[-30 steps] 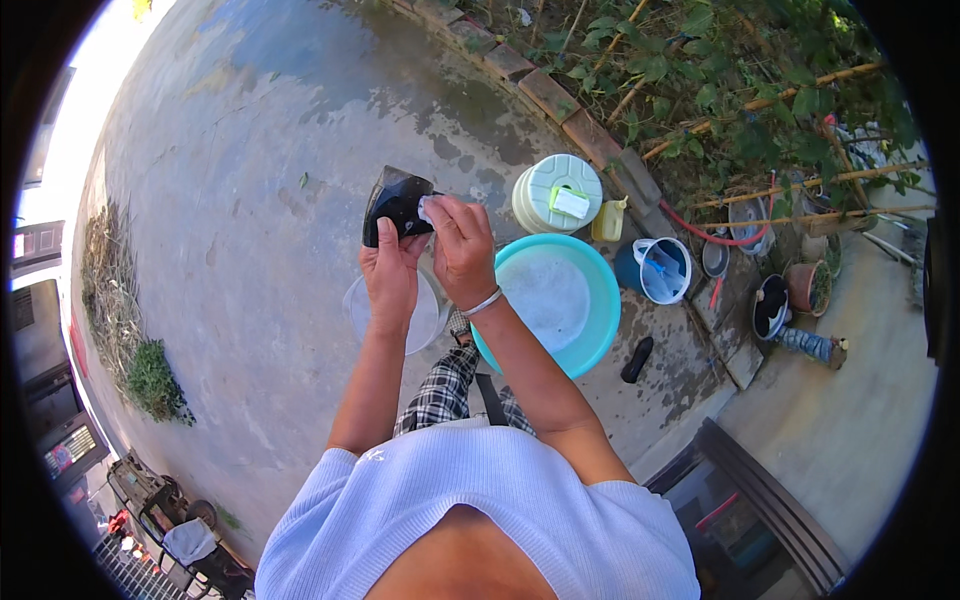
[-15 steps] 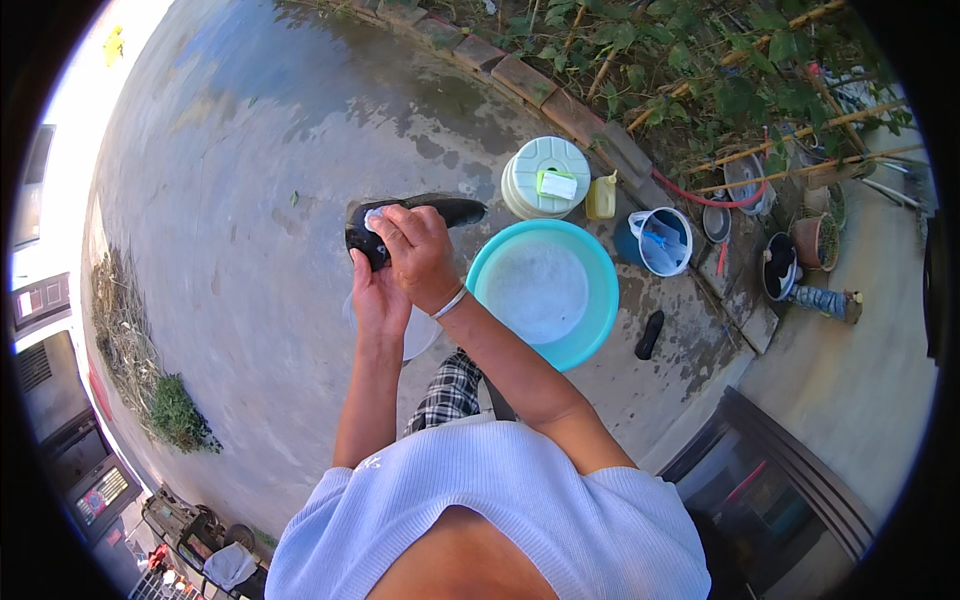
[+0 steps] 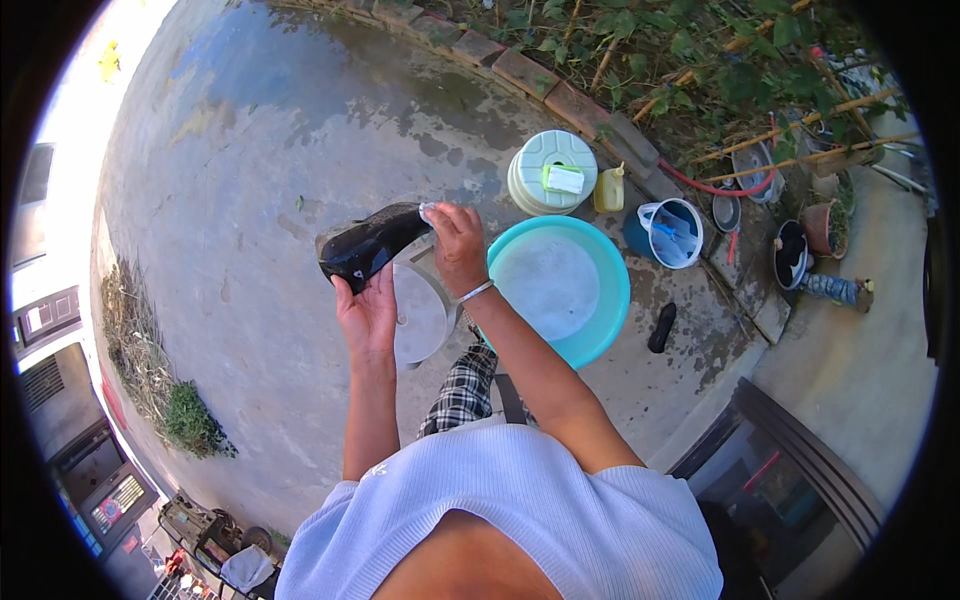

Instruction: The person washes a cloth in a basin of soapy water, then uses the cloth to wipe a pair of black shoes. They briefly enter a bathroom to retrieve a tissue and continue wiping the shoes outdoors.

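Note:
A wet-looking black shoe (image 3: 372, 243) is held up above the concrete, its toe end pointing right. My left hand (image 3: 368, 315) is closed on the shoe's left end from below, the palm turned up. At the right end, my right hand (image 3: 458, 245) pinches a small white wad (image 3: 427, 214), perhaps cloth or sponge, against the shoe. Just right of that hand stands a turquoise basin (image 3: 621, 290) with white suds inside. Under my hands, a pale round tub (image 3: 420, 325) is partly covered by the left forearm.
A light green round container (image 3: 545, 150) carries white soap in a green dish (image 3: 564, 180). Beside it are a yellow jug (image 3: 609, 190) and a blue-and-white bucket (image 3: 675, 240). Another black shoe (image 3: 662, 328) lies on the ground. Bricks (image 3: 525, 73) edge the plants.
My right hand with the white wad has moved right along the shoe to its toe end. The shoe has come slightly left and tilted, its toe end higher.

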`<state>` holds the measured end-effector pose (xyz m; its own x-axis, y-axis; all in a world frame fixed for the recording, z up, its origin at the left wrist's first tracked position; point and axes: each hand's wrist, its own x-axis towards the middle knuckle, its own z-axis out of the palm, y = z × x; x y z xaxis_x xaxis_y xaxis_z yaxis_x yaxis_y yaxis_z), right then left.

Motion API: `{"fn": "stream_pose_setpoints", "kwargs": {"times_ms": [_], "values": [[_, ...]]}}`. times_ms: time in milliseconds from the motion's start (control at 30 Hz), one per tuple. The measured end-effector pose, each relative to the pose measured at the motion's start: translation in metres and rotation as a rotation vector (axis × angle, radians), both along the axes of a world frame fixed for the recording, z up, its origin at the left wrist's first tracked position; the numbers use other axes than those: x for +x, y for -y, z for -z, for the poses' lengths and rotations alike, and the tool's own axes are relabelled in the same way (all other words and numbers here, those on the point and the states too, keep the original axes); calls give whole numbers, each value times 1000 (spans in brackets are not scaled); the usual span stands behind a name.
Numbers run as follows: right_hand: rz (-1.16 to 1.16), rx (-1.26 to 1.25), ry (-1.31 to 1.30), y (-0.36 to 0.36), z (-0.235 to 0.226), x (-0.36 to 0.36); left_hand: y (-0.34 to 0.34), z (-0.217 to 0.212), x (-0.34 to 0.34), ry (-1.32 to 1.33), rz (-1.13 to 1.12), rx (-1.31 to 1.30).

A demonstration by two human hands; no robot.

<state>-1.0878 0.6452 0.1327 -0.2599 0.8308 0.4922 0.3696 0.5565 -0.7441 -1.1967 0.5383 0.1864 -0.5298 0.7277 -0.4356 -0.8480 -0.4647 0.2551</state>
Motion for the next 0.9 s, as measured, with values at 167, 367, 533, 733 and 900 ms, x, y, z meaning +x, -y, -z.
{"fn": "stream_pose_setpoints", "kwargs": {"times_ms": [167, 367, 533, 733, 900], "values": [[134, -336, -214, -5, 70, 8, 10, 16, -17, 57, -31, 14], [104, -1284, -940, -15, 72, 12, 33, 43, -27, 148, -35, 88], [44, -1201, -971, 0, 39, 9, 39, 41, -34, 137, 13, 225], [-168, -1016, -1047, 1, -10, 8, 24, 15, -29, 71, -22, 120], [-249, -620, -719, -6, -34, 14, 26, 17, -34, 80, -10, 129]]}}
